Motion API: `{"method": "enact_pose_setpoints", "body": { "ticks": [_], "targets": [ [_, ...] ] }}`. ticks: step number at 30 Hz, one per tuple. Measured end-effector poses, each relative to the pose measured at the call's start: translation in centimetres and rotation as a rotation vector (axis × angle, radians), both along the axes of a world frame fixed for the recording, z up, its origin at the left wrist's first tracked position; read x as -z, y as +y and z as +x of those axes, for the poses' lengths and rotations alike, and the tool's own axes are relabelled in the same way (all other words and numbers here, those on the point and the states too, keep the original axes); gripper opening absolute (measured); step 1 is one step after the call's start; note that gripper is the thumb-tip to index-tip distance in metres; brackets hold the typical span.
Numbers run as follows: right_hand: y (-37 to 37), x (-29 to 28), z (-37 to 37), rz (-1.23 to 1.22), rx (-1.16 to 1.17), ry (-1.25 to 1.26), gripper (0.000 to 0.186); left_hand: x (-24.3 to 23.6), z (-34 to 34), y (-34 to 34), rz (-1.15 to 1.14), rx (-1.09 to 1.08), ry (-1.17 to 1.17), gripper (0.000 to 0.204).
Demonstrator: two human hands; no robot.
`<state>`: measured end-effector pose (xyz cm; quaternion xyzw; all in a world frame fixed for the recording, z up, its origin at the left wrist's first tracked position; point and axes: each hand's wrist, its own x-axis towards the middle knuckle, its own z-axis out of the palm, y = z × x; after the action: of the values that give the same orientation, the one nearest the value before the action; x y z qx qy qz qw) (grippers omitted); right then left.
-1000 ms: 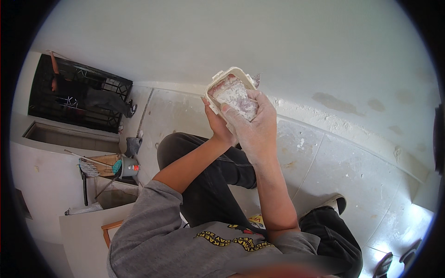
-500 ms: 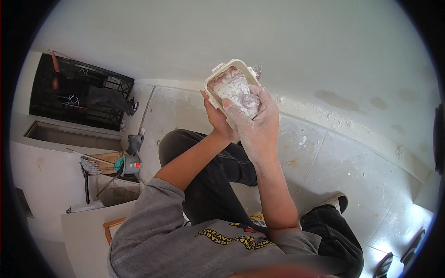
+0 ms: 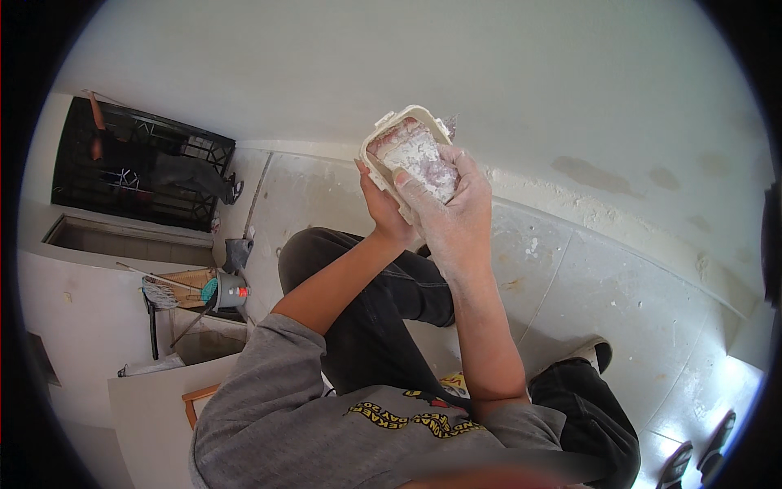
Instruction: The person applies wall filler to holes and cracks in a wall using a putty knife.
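Observation:
My left hand (image 3: 383,204) is wrapped around the side of a small off-white plastic tub (image 3: 366,147), held up above my bent knee. Inside lies a pinkish lump caked in white powder (image 3: 411,151). My right hand (image 3: 456,216), dusted white, is closed on that lump, its thumb across the near part and its fingers at the tub's right side. A small metallic-looking piece (image 3: 450,126) sticks out behind the tub's right edge; most of it is hidden.
A pale wall (image 3: 570,81) with damp-looking patches rises ahead above the tiled floor (image 3: 538,269). Another person (image 3: 155,163) is by a black grille at left. A bucket (image 3: 230,289) with mops, a pale board (image 3: 138,407) at lower left and footwear (image 3: 717,444) at lower right lie around me.
Both hands and the tub have shifted slightly up and to the right since a second ago, mostly in the first half-second. My grip looks the same.

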<state>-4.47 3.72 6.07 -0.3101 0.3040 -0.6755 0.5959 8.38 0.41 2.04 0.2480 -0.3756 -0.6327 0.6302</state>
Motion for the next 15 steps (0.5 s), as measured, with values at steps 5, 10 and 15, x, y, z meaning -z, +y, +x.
{"method": "enact_pose_setpoints", "body": {
  "ticks": [5, 10, 15],
  "targets": [
    [0.0, 0.6, 0.3, -0.017, -0.002, -0.019, 0.037, -0.9, -1.2, -0.2, -0.023, -0.064, -0.126, 0.076],
    [-0.1, 0.5, -0.1, -0.117, 0.143, -0.069, 0.039, -1.5, -0.5, -1.6, -0.023, -0.221, -0.172, 0.074],
    [-0.1, 0.9, -6.3, 0.035, 0.073, -0.080, 0.041, -1.6, -0.7, -1.6, 0.004, -0.299, -0.174, 0.071]
  ]
}}
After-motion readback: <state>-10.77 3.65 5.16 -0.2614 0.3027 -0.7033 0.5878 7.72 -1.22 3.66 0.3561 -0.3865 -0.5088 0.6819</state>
